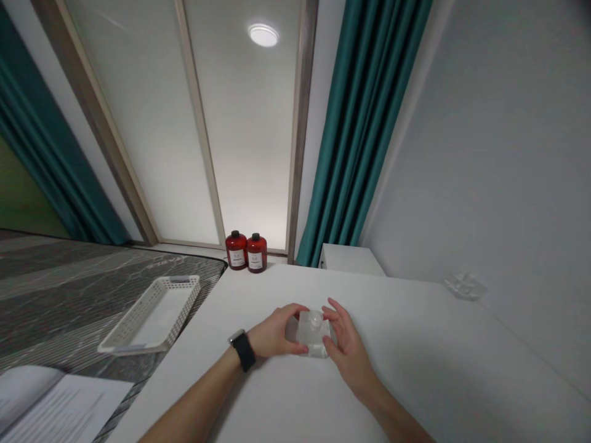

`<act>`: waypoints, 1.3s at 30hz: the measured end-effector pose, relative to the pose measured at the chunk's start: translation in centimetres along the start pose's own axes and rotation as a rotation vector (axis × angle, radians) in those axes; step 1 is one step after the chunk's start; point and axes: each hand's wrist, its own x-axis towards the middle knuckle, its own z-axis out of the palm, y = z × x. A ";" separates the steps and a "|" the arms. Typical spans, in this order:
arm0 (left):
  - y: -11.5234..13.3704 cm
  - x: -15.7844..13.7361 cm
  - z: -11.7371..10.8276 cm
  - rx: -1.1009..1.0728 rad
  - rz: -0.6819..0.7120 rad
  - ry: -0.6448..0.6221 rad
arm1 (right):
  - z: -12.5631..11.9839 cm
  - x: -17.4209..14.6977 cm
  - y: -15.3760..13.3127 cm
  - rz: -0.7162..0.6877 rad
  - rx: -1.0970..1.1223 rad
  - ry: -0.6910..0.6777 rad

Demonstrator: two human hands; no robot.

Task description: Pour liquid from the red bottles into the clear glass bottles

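Observation:
A small clear square container [309,335] with a rounded top stands or is held just at the white table's surface, between my two hands. My left hand [279,332], with a black-strapped watch [243,349] on the wrist, grips its left side, thumb in front and fingers behind. On the opposite side, my right hand [346,347] curls its thumb and fingers against the container's right edge, with the index finger raised. The fingers partly cover the container's sides, and I cannot make out what is inside.
Two red bottles [257,253] with black caps stand at the far left corner of the white table [397,344]. Left of it, a white perforated basket [159,317] and an open book [69,400] lie on a dark patterned surface. Crumpled clear plastic [464,285] rests by the wall.

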 end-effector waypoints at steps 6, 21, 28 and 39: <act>0.0 0.0 0.0 0.018 0.000 0.001 | 0.3 -0.1 0.2 -0.033 -0.062 -0.022; -0.5 0.0 0.2 0.043 -0.024 -0.001 | 0.1 0.1 0.2 -0.081 -0.081 0.007; -0.1 0.0 0.1 0.018 -0.009 0.012 | 0.0 0.3 -0.1 -0.053 -0.087 0.064; -0.2 -0.1 0.6 -0.002 -0.006 0.005 | -0.4 0.5 0.0 -0.072 -0.107 0.033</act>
